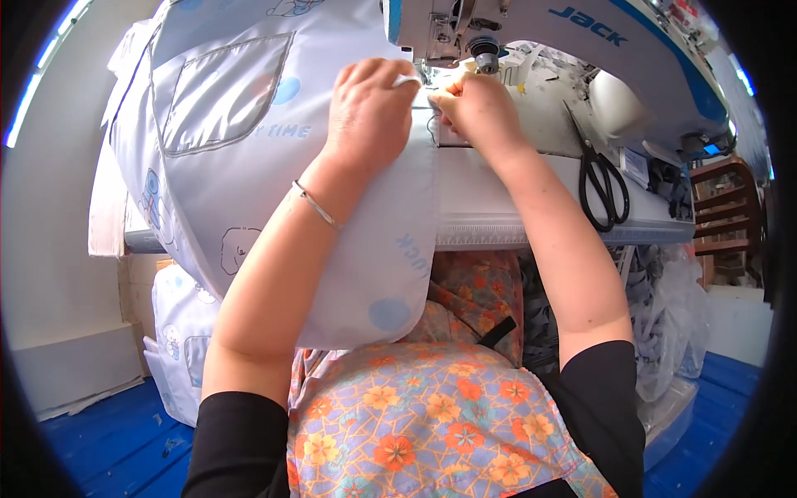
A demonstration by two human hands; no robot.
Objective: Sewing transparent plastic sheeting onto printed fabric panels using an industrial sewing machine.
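Mid-seam at the white-and-blue industrial sewing machine (581, 41). Pale grey-blue printed fabric panel with a stitched pocket (241, 124) draped over the white machine table (498, 199), spilling toward seven o'clock, its edge fed under the metal presser foot (486, 54) at twelve o'clock. Left hand (369, 104) pressed flat on the cloth, fingers curled down, pinning rather than pinching. Right hand (477, 108) at one o'clock of the left, fingertips closed on the fabric edge just beside the needle (exact pinch hidden). Black-handled scissors (602, 178) lying at three o'clock, untouched. Judged next: steady, even feeding, fingertips kept clear of the needle, edge held aligned.
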